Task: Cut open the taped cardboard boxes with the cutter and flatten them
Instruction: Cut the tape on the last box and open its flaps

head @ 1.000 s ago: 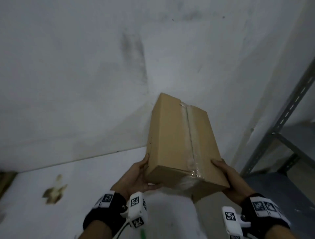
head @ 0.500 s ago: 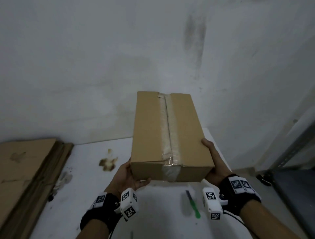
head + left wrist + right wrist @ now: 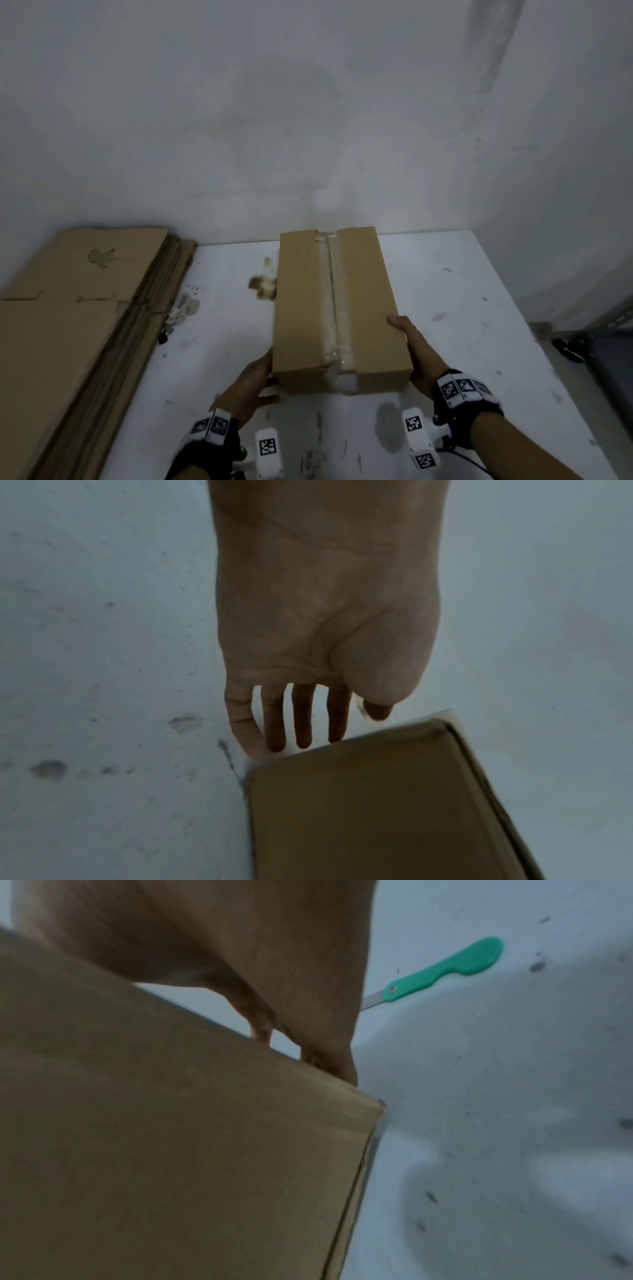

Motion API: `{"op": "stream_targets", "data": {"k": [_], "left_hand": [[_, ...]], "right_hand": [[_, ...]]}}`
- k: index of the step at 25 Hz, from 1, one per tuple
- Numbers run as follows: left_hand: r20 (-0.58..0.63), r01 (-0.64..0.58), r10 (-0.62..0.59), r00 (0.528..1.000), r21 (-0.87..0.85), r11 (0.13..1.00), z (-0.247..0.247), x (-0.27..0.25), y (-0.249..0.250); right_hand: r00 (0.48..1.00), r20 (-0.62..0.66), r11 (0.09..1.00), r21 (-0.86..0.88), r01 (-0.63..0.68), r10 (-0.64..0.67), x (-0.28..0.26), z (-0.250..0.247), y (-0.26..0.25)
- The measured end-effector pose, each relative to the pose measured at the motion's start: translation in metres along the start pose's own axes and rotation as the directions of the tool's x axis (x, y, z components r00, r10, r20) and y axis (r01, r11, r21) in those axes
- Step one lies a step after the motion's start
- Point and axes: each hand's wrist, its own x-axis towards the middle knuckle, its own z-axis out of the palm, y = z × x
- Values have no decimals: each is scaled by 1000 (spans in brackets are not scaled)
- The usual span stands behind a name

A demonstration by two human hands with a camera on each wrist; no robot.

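A brown cardboard box [image 3: 305,308] with a clear tape seam [image 3: 331,301] along its top lies lengthwise on the white table [image 3: 462,308]. My left hand [image 3: 255,383] is at its near left corner. The straight fingers [image 3: 303,723] reach down to the box [image 3: 377,804] edge. My right hand [image 3: 411,346] presses flat on the box's right side, thumb along the top edge. Its fingers [image 3: 329,1064] run down the box [image 3: 171,1150] wall. A green-handled cutter [image 3: 445,969] lies on the table just behind that hand. It is hidden in the head view.
A stack of flattened cardboard [image 3: 68,342] covers the table's left side. A grey wall stands right behind the table. To the right, past the table edge, there is a dark metal shelf [image 3: 613,346] and a small black object [image 3: 567,349] on the floor.
The box has come down from in front of the wall onto the table, swinging left. My left hand's fingers have straightened at the corner. The cutter has dropped out of the head view.
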Motion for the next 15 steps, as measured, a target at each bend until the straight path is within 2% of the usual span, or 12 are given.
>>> {"op": "stream_targets", "data": {"k": [2, 4, 7, 9, 10, 12, 13, 14, 15], "left_hand": [[-3, 12, -12, 1000, -6, 1000, 2, 1, 1], [-25, -21, 21, 999, 4, 1000, 7, 5, 4], [-48, -160, 157, 986, -63, 985, 11, 12, 13], [-65, -227, 224, 973, -60, 972, 18, 18, 20], [-84, -262, 260, 962, -10, 965, 19, 18, 26], [-86, -312, 320, 944, 91, 946, 26, 18, 31], [-88, -333, 346, 934, 128, 934, 29, 17, 32], [-95, -347, 362, 927, 138, 928, 31, 14, 33], [-111, -343, 358, 927, 131, 930, 32, 11, 33]], "right_hand": [[997, -78, 995, -94, 19, -26, 1, -4, -4], [972, -218, 967, -252, 35, -92, -1, -12, -10], [905, -348, 871, -490, 47, -245, -8, -37, -16], [872, -406, 783, -620, -44, -272, -15, -63, -17], [886, -396, 696, -707, -125, -243, -16, -71, -17], [936, -338, 382, -881, -279, -97, -19, -86, -11], [946, -322, 254, -919, -302, -37, -18, -88, -5], [949, -314, 191, -932, -307, -5, -16, -90, 3], [949, -314, 192, -932, -307, -9, -12, -91, 10]]}}
